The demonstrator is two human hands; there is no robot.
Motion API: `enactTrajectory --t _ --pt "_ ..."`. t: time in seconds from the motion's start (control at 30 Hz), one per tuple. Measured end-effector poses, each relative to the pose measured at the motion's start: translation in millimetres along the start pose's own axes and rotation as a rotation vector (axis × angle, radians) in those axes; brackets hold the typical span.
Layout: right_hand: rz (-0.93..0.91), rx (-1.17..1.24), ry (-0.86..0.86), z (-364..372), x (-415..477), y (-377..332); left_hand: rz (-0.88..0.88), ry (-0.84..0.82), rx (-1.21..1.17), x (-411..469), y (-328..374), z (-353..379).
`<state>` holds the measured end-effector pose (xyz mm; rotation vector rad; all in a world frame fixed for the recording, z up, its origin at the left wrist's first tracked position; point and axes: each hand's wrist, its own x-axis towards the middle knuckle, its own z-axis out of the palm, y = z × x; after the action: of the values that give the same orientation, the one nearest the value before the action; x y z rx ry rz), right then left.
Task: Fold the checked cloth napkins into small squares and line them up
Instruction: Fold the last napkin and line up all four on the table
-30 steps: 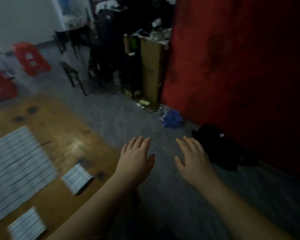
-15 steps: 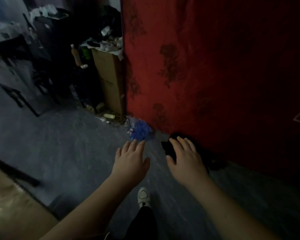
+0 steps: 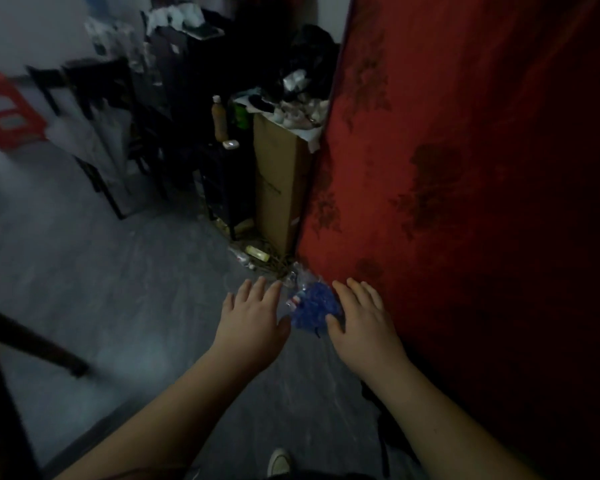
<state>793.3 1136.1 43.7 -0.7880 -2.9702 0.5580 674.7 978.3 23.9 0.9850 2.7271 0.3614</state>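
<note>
1. A red patterned hanging (image 3: 465, 168) walls off the whole right side, and its lower edge meets the grey floor (image 3: 136, 289) just right of the hands.
2. The widest open floor lies left of centre. It is bounded at the far side by dark chairs (image 3: 97, 116) and at the near left by a dark slanted furniture leg (image 3: 32, 344).
3. A tall cardboard box (image 3: 278, 181) heaped with clutter stands against the hanging's edge. A brown bottle (image 3: 220, 119) stands just beside it, and small litter lies on the floor at its foot.
4. A red stool (image 3: 7, 112) shows at the far left, blurred.
5. The left hand (image 3: 253, 323) and the right hand (image 3: 364, 323) reach forward palm down, fingers straight and lightly spread. They are apart from each other and hold nothing.
6. Between the two hands in the view, a blue plastic bag (image 3: 314, 304) lies on the floor near the hanging.
7. A light shoe (image 3: 279, 462) shows at the bottom edge.
8. No checked napkin falls within this view, so its place and look cannot be told.
9. A small red and white mark on the blue bag is too blurred to read, and no other writing is legible.
</note>
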Motion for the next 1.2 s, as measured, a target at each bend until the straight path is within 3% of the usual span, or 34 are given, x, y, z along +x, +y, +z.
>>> enactTrajectory --t 0.6,0.9,1.2 --pt "-0.54 0.045 -0.219 54 413 -178 -0.575 0.162 -0.028 246 -205 -102" --pt "-0.743 -0.045 -0.356 88 558 -320 -0.859 0.167 -0.119 320 -335 -147" --pt "-0.873 -0.081 -0.414 166 658 -517 -1.012 0.229 -0.191 369 -539 -190"
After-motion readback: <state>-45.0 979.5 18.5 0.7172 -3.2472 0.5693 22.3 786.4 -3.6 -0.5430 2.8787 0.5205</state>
